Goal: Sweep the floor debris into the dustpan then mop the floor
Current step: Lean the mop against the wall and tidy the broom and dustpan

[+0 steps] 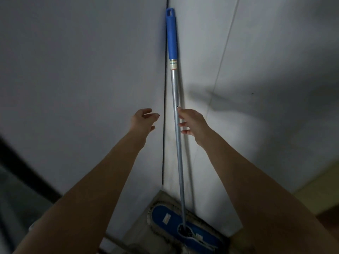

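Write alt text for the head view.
A flat blue mop with a silver metal pole leans in a grey wall corner, head on the floor. The right hand reaches the pole mid-height, fingers not closed round it; the left hand hovers open beside it, apart.

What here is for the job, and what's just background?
For the job: mop leaning in the corner, blue mop head on the floor; right hand at its pole; left hand open nearby.
Just there: white walls; dark frame lower left.

Dim corner, pale grey walls (pixel 73 70), a dark vertical seam (pixel 163 143) between them, grey floor (pixel 139 235) below
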Demonstrator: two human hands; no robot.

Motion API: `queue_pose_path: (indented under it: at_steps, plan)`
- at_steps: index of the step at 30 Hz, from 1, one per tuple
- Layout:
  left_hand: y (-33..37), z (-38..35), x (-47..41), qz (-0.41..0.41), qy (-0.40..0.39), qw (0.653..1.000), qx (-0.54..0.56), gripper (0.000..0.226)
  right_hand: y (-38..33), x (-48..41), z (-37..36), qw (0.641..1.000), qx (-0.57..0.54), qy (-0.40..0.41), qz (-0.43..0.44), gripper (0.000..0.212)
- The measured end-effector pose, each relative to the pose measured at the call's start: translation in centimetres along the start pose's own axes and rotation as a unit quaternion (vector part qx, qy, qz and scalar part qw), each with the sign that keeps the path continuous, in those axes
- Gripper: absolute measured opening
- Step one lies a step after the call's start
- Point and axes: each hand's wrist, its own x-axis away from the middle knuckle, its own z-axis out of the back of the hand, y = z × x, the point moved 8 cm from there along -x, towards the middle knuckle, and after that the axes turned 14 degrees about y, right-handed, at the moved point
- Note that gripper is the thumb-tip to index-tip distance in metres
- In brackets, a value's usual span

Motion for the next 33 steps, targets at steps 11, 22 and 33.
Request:
queue_pose_path:
  at_steps: [11,22,33]
  plan:
    - [0.1,8.5,13.5,-0.058,0.060,0.996,-0.013,0.038,1.4,12.0,0.1,0.995,0.010,-0.089,0.038,0.064]
    - [-4.1,21.6,20.7,-0.048,0.186,0.981,-0.029,0.026,7.2,20.9,-4.0,0.985,0.065,-0.160,0.003,0.059]
    - [-17.0,31.3,20.9,0.051,0.226,0.970,-0.068,0.028,19.2,25.8,-13.7,0.951,0.170,-0.253,-0.057,0.059]
